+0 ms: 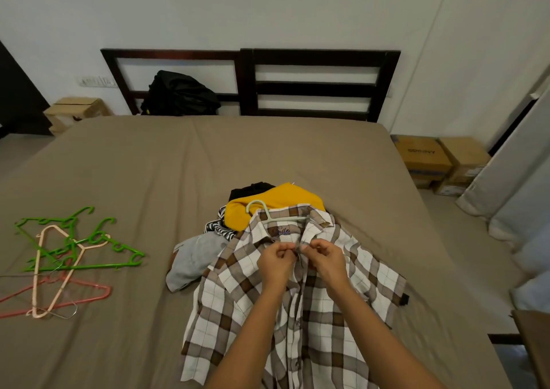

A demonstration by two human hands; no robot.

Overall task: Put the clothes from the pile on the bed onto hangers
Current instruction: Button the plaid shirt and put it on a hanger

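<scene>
Hands meeting at the collar, left hand [275, 259] and right hand [323, 256] both pinching the plaid shirt [327, 314] placket, pale hanger [269, 211] inside, near the bed [148, 165] foot edge.

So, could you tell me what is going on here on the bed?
A person is putting clothes on hangers. The left hand and right hand pinch the plaid shirt just below its collar, seemingly buttoning it. A pale hanger sits inside the collar. The shirt lies over the pile; spare hangers lie nearby on the bed.
</scene>
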